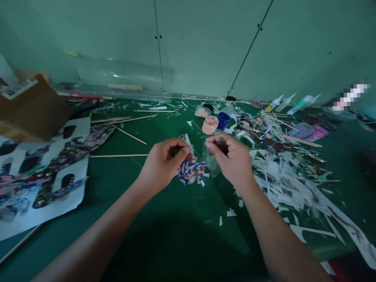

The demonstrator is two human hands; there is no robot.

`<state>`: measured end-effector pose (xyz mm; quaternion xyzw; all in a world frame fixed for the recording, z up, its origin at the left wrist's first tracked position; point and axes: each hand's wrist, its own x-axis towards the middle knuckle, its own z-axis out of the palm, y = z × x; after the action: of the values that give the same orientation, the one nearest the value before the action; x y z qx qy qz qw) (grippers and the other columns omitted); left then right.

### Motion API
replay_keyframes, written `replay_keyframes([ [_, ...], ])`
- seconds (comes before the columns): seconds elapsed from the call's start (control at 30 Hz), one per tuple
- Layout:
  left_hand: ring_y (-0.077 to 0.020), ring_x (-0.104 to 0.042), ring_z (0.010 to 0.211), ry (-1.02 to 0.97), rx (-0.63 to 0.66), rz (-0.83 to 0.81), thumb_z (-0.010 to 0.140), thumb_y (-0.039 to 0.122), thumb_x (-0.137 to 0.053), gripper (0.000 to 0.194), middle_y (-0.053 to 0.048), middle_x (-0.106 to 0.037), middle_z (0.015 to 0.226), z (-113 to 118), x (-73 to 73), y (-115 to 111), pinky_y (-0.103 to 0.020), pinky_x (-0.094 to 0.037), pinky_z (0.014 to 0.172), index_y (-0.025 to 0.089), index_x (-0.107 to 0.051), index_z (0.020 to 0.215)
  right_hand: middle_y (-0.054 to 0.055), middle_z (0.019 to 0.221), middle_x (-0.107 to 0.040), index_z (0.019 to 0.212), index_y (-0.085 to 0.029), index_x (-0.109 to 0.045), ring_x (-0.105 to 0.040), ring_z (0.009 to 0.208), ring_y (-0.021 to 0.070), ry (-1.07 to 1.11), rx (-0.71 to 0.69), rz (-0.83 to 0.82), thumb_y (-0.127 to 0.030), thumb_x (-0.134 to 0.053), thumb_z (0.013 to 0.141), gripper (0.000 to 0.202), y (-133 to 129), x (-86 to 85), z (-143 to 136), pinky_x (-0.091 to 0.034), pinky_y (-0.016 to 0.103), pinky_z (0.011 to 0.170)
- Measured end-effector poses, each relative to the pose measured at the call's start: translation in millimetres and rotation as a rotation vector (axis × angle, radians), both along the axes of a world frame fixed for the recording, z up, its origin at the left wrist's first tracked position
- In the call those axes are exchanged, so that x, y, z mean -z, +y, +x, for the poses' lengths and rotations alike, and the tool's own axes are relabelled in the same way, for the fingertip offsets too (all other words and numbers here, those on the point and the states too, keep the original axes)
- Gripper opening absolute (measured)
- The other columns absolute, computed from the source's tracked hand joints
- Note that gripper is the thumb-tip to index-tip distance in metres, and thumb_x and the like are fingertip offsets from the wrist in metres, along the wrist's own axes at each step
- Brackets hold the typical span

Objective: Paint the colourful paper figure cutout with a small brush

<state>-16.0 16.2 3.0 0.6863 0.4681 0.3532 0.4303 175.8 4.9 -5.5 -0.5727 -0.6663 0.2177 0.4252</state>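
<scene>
A small cut-out figure (191,172), printed in blue, red and white, is at the centre, over the green table. My left hand (166,158) is closed in a pinch at its upper left edge, thumb against forefinger, and covers part of it. To the right, my right hand (232,156) is also pinched closed. A piece of clear film (209,160) hangs below those fingertips, just beside the cut-out. Its edges are hard to make out. The two hands are a short gap apart.
On the left are a cardboard box (38,109) and printed sheets (79,196). Behind the hands stand a jar of pink paste (210,125) and a blue jar (223,120). Paper scraps (276,188), scissors (254,131), thin sticks (129,134) and glue bottles (301,104) lie around.
</scene>
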Motion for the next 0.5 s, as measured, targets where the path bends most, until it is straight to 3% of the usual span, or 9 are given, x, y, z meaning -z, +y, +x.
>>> replay_keyframes([
  [0.1, -0.012, -0.06, 0.07, -0.062, 0.023, -0.049, 0.087, 0.031, -0.059, 0.017, -0.002, -0.065, 0.077, 1, -2.2, 1, -0.021, -0.043, 0.06, 0.016, -0.066, 0.086, -0.001, 0.06, -0.053, 0.086, -0.02, -0.063, -0.047, 0.053, 0.012, -0.116, 0.019, -0.044, -0.047, -0.054, 0.089, 0.029, 3, 4.6, 4, -0.03, 0.025, 0.051],
  [0.17, -0.0123, -0.063, 0.073, -0.092, 0.031, -0.073, 0.086, 0.029, -0.061, 0.015, -0.002, -0.068, 0.081, 1, -4.7, -1, -0.021, -0.045, 0.063, 0.016, -0.067, 0.091, -0.002, 0.063, -0.05, 0.091, -0.021, -0.057, -0.044, 0.051, 0.0106, 0.016, -0.054, -0.098, -0.049, -0.05, 0.091, 0.029, 3, 6.3, 4, -0.029, 0.024, 0.049],
  [0.3, -0.011, -0.062, 0.072, -0.139, 0.079, -0.052, 0.087, 0.029, -0.06, 0.016, -0.001, -0.067, 0.077, 3, -11.5, -8, -0.019, -0.046, 0.064, 0.016, -0.068, 0.088, -0.004, 0.066, -0.047, 0.087, -0.022, -0.054, -0.034, 0.045, 0.0061, 0.489, -0.336, -0.179, -0.045, -0.045, 0.096, 0.027, -1, 3.8, -4, -0.026, 0.022, 0.043],
  [0.37, -0.01, -0.06, 0.071, -0.149, 0.087, -0.03, 0.087, 0.03, -0.06, 0.017, 0.0, -0.067, 0.075, 3, -14.8, -11, -0.018, -0.044, 0.062, 0.016, -0.068, 0.083, -0.003, 0.064, -0.049, 0.085, -0.02, -0.058, -0.036, 0.046, 0.0055, 0.567, -0.407, -0.167, -0.04, -0.051, 0.094, 0.024, -4, 1.7, -9, -0.027, 0.022, 0.043],
  [0.5, -0.009, -0.058, 0.068, -0.159, 0.095, -0.024, 0.087, 0.029, -0.06, 0.019, 0.001, -0.066, 0.072, 4, -18.9, -13, -0.018, -0.042, 0.06, 0.016, -0.066, 0.075, -0.004, 0.057, -0.048, 0.084, -0.019, -0.064, -0.039, 0.047, 0.0055, 0.593, -0.415, -0.096, -0.034, -0.055, 0.093, 0.019, -8, -0.8, -14, -0.028, 0.021, 0.045],
])
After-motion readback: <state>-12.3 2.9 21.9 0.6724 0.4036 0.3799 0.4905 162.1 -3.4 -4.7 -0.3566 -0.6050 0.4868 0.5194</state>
